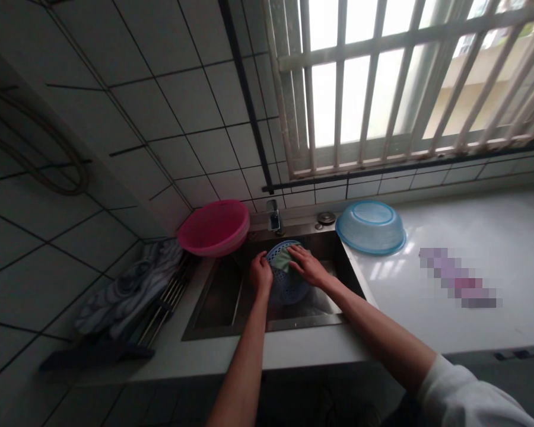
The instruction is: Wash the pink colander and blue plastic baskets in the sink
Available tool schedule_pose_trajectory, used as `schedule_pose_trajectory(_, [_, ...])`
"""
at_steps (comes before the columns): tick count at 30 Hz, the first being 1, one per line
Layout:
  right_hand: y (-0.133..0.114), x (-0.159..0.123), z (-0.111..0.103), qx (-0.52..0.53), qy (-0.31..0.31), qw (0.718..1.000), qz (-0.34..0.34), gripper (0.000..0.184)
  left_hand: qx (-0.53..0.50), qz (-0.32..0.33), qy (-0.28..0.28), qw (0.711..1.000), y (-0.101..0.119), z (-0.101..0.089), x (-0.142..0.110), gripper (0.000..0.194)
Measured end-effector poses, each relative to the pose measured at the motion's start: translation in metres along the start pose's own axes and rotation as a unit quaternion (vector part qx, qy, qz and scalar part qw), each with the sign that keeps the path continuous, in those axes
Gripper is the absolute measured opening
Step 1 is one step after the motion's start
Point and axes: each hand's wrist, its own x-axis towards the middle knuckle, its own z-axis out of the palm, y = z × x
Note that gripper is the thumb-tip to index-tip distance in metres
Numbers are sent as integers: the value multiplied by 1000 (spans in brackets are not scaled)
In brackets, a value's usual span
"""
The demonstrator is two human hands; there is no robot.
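A blue plastic basket with holes (289,290) is tilted up inside the metal sink (258,326). My left hand (261,271) has its fingers closed on the basket's left rim. Against the inside of the basket lies a green cloth (281,261), with my right hand (309,265) pressing on it from the right. The right fingers are stretched across the cloth's upper part, and part of the cloth is hidden under them. Behind the basket stands the faucet (273,216).
A pink basin (216,228) leans at the sink's back left corner. Right of the sink, a translucent blue basin (371,228) lies upside down on the white counter (427,320), near a blurred-out item (460,279). Grey patterned fabric (129,284) and a metal rack (167,305) are on the left.
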Motion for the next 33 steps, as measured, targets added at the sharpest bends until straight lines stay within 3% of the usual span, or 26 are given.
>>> schedule_pose_trajectory(4, [-27,-2,3,-28,-24,998,-53,55,25,-57,-34,997,-4,-1,1,36])
schedule_pose_trajectory(9, [-41,-1,-2,-46,-51,988,-138,52,-80,-31,-74,994,-13,1,5,55])
schedule_pose_trajectory(14, [-7,3,-13,-1,21,1000,-10,51,-114,-13,-81,990,-8,6,2,61])
schedule_pose_trajectory(17, [-5,4,-13,-7,53,998,34,52,-135,-10,-84,987,-4,9,2,59])
schedule_pose_trajectory(22, [-41,3,-3,-64,12,993,-98,52,-177,-10,-101,979,2,10,-1,53])
schedule_pose_trajectory(24, [-43,3,-4,-60,-10,991,-118,54,-176,-15,-103,979,3,8,-3,54])
schedule_pose_trajectory(26, [-31,4,-8,-51,-2,995,-86,55,-173,-29,-105,979,3,6,-4,60])
schedule_pose_trajectory(30, [10,6,-21,-25,74,995,64,55,-171,-52,-98,979,-1,5,-2,72])
schedule_pose_trajectory(33, [17,6,-23,-21,81,992,95,54,-177,-57,-95,978,-3,8,0,72])
